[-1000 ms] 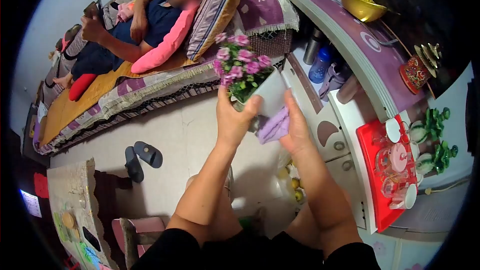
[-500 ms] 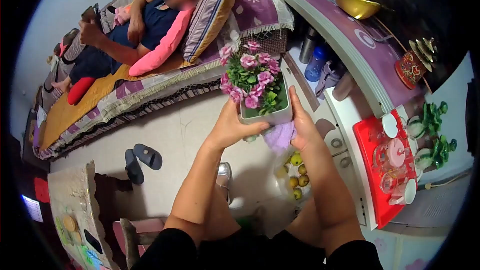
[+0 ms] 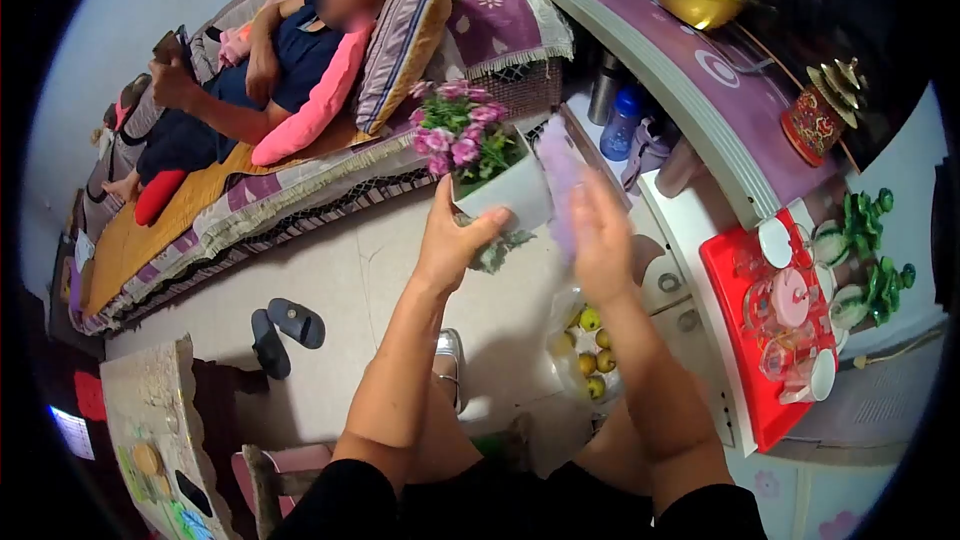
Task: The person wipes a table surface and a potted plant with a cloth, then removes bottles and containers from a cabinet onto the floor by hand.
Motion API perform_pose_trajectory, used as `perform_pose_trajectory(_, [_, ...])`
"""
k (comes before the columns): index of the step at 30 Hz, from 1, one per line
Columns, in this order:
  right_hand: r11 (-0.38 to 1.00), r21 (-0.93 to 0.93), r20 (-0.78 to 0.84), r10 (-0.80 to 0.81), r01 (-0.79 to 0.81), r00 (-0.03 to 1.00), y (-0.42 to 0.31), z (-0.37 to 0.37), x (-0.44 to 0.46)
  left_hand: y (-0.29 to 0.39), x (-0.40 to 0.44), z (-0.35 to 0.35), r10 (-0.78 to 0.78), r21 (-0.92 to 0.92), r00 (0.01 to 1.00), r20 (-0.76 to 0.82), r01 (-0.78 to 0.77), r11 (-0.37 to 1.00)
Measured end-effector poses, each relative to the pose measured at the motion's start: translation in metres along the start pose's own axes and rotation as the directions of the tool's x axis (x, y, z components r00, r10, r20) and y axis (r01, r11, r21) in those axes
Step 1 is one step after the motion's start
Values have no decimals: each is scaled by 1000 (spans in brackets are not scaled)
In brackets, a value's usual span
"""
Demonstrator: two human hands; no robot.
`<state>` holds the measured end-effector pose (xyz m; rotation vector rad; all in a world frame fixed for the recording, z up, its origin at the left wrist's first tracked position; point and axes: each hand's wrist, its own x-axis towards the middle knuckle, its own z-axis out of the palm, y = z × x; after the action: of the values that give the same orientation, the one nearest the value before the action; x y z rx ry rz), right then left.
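Observation:
My left hand (image 3: 455, 240) is closed on a white flowerpot (image 3: 510, 198), its thumb across the near side. Pink artificial-looking flowers (image 3: 460, 130) with green leaves fill the pot, which tilts away to the left. A lilac cloth (image 3: 562, 175) hangs from my right hand (image 3: 598, 235), beside the pot's right end. Motion blurs the right fingers, but the cloth lies against them. Below the pot, near my left thumb, shows a grey-green crumpled thing (image 3: 500, 250) that I cannot make out.
A person (image 3: 290, 70) lies on the sofa at left. Yellow-green fruit (image 3: 595, 350) sits in a plastic bag on the floor. At right, a red tray (image 3: 745, 340) holds glasses and cups beside a cabinet. Dark slippers (image 3: 290, 325) and a table (image 3: 150, 410) are at lower left.
The pot has shifted left and tilted. My right hand has come off the pot's end, and the cloth has risen from below the pot to beside it.

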<state>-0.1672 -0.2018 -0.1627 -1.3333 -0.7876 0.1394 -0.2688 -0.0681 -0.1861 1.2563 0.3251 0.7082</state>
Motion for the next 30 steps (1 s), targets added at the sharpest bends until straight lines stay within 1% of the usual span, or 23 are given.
perform_pose_trajectory(2, [962,-133,40,-234,237,971,8,11,-2,1,-4,6,-25,53,998,50,22,998])
perform_pose_trajectory(3, [991,-72,76,-104,109,992,3,8,-2,5,-4,8,-32,94,997,74,25,995])
perform_pose_trajectory(6, [989,143,116,24,-41,993,11,1,8,5,-7,9,-90,95,988,128,78,992])
perform_pose_trajectory(7, [992,114,83,51,-60,995,11,-2,11,-3,-6,4,-106,103,981,165,90,991])
perform_pose_trajectory(8, [968,187,113,148,-167,983,18,-8,13,-4,-8,4,-97,125,975,200,73,989])
perform_pose_trajectory(10, [871,322,186,327,-372,927,39,-18,18,-7,-12,6,-86,171,958,274,40,984])
perform_pose_trajectory(11, [925,272,158,228,-264,961,43,-19,19,-8,-12,7,-119,116,955,270,90,989])
perform_pose_trajectory(12, [868,332,188,321,-368,928,42,-20,20,-8,-14,8,-136,99,953,272,112,989])
perform_pose_trajectory(14, [712,434,268,483,-552,833,40,-23,23,-3,-17,8,-165,64,947,274,153,986])
perform_pose_trajectory(17, [637,552,315,438,-538,842,59,-26,25,-2,-16,13,-112,47,938,329,102,994])
perform_pose_trajectory(19, [854,356,87,375,-380,923,53,-14,20,-5,-15,15,-125,66,955,270,111,992])
perform_pose_trajectory(20, [927,228,-17,309,-298,951,47,-7,17,-8,-13,16,-128,74,962,240,114,991])
perform_pose_trajectory(21, [969,120,-21,220,-216,975,28,-2,14,-9,-11,16,-112,45,971,213,105,993])
perform_pose_trajectory(24, [994,106,-117,54,-42,992,38,14,7,-6,-10,20,-96,60,994,53,93,994])
perform_pose_trajectory(25, [1000,2,-113,9,-9,994,39,16,4,-8,-9,20,-83,98,996,29,80,992])
perform_pose_trajectory(26, [995,-88,-113,-53,43,992,37,19,0,-16,-6,17,24,172,1000,-4,-23,985])
perform_pose_trajectory(28, [953,-265,-100,-179,148,979,26,28,-5,-24,-1,18,239,329,970,-44,-212,920])
perform_pose_trajectory(29, [947,-279,-94,-193,160,977,36,26,-4,-25,-6,19,189,325,980,-61,-159,932])
perform_pose_trajectory(30, [967,-247,-110,-98,69,989,34,22,-1,-17,-8,20,143,307,989,-25,-129,943])
